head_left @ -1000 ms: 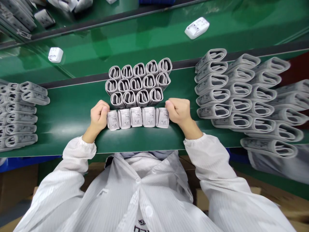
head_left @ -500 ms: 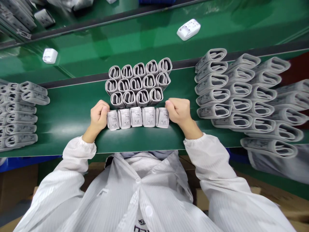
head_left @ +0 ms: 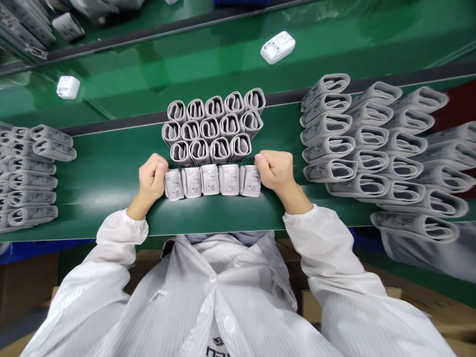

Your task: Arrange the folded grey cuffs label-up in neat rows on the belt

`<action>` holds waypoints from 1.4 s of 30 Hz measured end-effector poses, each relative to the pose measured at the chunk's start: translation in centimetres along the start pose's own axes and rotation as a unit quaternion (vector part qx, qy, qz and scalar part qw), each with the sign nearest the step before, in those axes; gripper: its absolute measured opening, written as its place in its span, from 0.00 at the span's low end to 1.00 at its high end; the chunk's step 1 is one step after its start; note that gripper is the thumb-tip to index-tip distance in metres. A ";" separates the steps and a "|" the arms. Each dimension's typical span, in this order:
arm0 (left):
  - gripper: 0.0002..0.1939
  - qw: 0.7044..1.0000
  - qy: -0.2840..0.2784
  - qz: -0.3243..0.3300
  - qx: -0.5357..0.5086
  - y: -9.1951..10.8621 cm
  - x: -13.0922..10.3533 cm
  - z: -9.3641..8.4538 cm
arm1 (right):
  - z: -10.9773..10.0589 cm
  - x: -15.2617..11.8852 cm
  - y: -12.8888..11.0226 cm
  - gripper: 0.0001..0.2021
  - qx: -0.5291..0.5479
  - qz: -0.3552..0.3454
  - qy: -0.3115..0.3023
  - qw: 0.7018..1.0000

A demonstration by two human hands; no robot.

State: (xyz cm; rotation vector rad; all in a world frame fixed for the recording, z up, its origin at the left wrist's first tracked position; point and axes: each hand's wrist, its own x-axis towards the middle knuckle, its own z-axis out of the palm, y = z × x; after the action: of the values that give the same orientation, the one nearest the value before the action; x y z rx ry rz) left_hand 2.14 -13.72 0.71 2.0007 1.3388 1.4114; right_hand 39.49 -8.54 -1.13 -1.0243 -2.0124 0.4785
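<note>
Print (head_left: 210,186) on your front rolls (head_left: 228,173) was too tiny to read, and the bottom edge chopped the lettering (head_left: 217,352) on your coat (head_left: 197,302).

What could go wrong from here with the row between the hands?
Uneven pressure from the left hand and right hand, at its ends, might buckle the row. Pushed back, it could topple the rolls close behind. The frontmost roll at right seems near the table edge; a bump might drop it.

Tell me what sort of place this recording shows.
Probably a factory production line. Folded printed papers stand in repeated rows on a long green work surface, matching white devices lie on the green strip behind it, and the person wears a white work coat.
</note>
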 end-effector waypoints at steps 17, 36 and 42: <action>0.27 0.998 0.048 0.027 0.011 0.1 0.3 0.1 | 0.0 0.1 0.0 0.28 -0.004 -0.005 -0.007 1.000; 0.26 0.999 0.033 0.036 0.017 -0.3 0.3 0.1 | 0.0 0.0 0.0 0.28 0.003 -0.006 -0.007 1.000; 0.27 0.999 0.019 0.023 0.033 -0.9 0.3 0.1 | 0.2 0.1 0.2 0.28 -0.013 0.027 -0.022 0.999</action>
State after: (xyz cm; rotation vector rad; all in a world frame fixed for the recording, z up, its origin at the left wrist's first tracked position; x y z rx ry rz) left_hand 1.76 -13.02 0.21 2.0693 1.3799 1.4496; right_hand 39.39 -8.36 -1.34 -1.0938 -2.0386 0.5092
